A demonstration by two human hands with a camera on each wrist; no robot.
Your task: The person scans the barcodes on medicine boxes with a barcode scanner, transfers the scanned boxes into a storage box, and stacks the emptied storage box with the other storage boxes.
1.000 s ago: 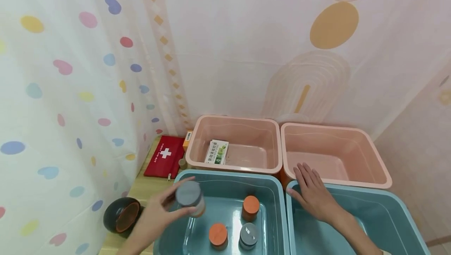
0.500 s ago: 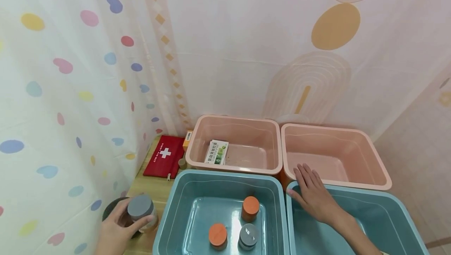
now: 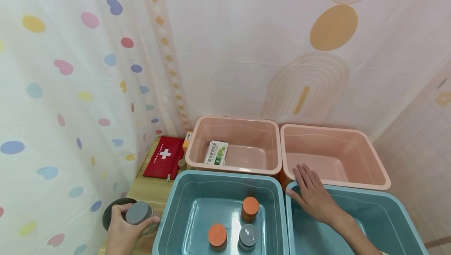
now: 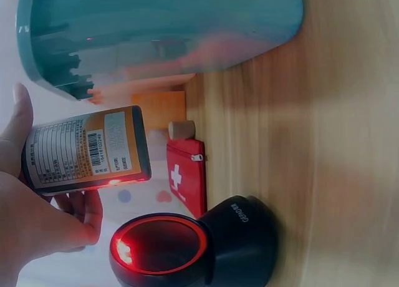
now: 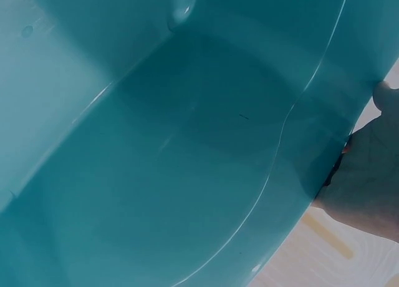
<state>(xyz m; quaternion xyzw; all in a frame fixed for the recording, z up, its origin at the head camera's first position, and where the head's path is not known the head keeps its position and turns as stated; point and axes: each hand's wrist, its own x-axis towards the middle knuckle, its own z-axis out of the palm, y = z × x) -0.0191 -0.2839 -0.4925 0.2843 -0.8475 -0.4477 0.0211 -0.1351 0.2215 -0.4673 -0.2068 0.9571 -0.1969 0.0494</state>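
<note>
Fingers (image 4: 90, 218) of the left hand (image 3: 123, 229) are wrapped round a gray-lidded jar (image 4: 93, 146), with the thumb on the opposite side, so we'd call them spread about as wide as the jar itself. That jar sits up off the wooden table (image 3: 158, 188), between the left blue bin (image 3: 229, 174) and a black device (image 4: 246, 243) with a glowing red ring. Its lid points up and its base down, so we read the long axis as close to upright with a bit of a lean. From the left wrist view we also get the barcode label (image 4: 118, 146) turned our way and some red light on the jar's edge. Over on the other side, the right hand (image 3: 313, 198) holds nothing: its fingers look pretty straight and close together, thumb out, resting on the rim of the right blue bin (image 3: 366, 190). We count three more jars standing in the left blue bin, two with orange lids (image 3: 217, 235) and one gray.
</note>
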